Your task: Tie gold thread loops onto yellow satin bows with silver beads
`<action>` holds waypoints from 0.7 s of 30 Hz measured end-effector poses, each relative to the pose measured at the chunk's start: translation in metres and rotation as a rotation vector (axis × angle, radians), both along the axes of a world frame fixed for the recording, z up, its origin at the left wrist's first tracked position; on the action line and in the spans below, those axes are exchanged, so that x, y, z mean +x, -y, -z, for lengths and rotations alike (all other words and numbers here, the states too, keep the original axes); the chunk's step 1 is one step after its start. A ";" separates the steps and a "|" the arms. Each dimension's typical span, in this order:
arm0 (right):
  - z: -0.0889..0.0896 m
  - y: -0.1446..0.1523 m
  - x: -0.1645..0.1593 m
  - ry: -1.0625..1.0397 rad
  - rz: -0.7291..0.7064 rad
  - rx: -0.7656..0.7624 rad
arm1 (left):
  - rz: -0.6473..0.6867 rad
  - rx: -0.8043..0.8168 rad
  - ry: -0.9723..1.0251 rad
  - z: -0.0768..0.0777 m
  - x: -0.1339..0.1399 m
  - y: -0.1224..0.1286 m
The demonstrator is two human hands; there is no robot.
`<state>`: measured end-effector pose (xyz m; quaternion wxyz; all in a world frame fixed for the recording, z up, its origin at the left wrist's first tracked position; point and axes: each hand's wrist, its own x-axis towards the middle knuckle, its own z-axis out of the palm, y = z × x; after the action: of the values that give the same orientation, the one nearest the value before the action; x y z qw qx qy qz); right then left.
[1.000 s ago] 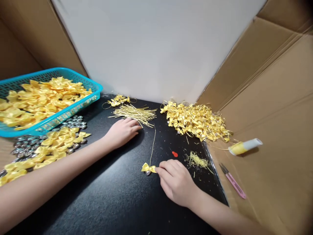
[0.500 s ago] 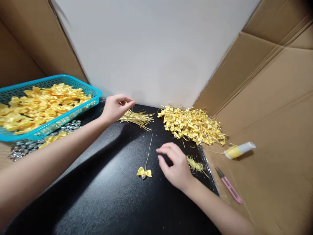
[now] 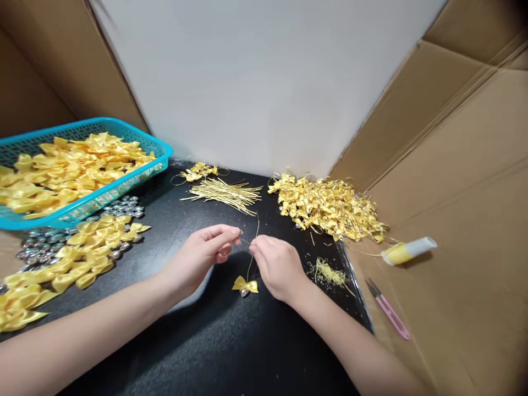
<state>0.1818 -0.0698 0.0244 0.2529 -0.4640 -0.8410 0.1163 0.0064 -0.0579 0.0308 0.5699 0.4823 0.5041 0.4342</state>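
cord [image 3: 245, 241], prob. light & pliant, pinched by l. hand [image 3: 202, 254] & r. hand [image 3: 278, 268], ctr. frame; best held nr. ends.

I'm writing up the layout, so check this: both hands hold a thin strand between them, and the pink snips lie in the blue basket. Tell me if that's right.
The pink snips are not in the blue basket: the head view shows them lying on the cardboard right of the black tabletop. The left hand and right hand do hold a thin strand between them.
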 end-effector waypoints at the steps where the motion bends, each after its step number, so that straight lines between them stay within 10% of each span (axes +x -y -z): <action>1: 0.000 0.002 0.002 -0.030 -0.010 -0.054 | -0.031 0.124 -0.102 0.002 -0.003 0.001; 7: -0.007 0.007 0.013 -0.198 -0.195 -0.379 | 0.134 1.248 -0.925 0.004 -0.023 0.008; 13: -0.011 0.007 0.015 -0.154 -0.250 -0.428 | 0.248 1.282 -1.138 0.000 -0.024 0.012; 21: -0.017 0.017 0.025 0.396 -0.091 -0.176 | 0.195 1.096 -1.294 0.000 -0.028 0.009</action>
<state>0.2064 -0.0873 0.0417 0.0357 -0.4597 -0.8808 0.1072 -0.0216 -0.0668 0.0303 -0.1095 0.8843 0.4052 0.2047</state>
